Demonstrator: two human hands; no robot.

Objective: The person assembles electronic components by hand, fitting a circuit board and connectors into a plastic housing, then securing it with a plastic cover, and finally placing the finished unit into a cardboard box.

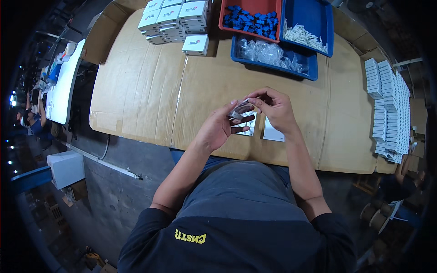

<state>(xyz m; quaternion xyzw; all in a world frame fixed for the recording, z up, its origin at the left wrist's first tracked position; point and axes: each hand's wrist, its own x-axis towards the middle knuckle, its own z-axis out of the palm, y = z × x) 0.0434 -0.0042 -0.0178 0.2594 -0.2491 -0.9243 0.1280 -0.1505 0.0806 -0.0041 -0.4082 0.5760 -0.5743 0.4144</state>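
Above the cardboard-covered table, both hands are on a small clear plastic bag (242, 108). My left hand (215, 127) pinches its lower end between thumb and fingers, with the other fingers stretched out. The thumb and fingertips of my right hand (276, 109) pinch its upper end. A greyish-white part seems to be in the bag, too small to make out. Beneath the hands lies an open white box half (249, 129), partly hidden by my left fingers. A plain white rectangular piece (273, 132) lies to its right, partly behind my right wrist.
White boxes (168, 16) stand stacked at the far left, one box (195, 44) apart in front. A red tray (251, 34) holds blue parts; one blue tray (330, 27) holds white pieces, another (273, 69) clear bags. White units (387, 109) are stacked at right.
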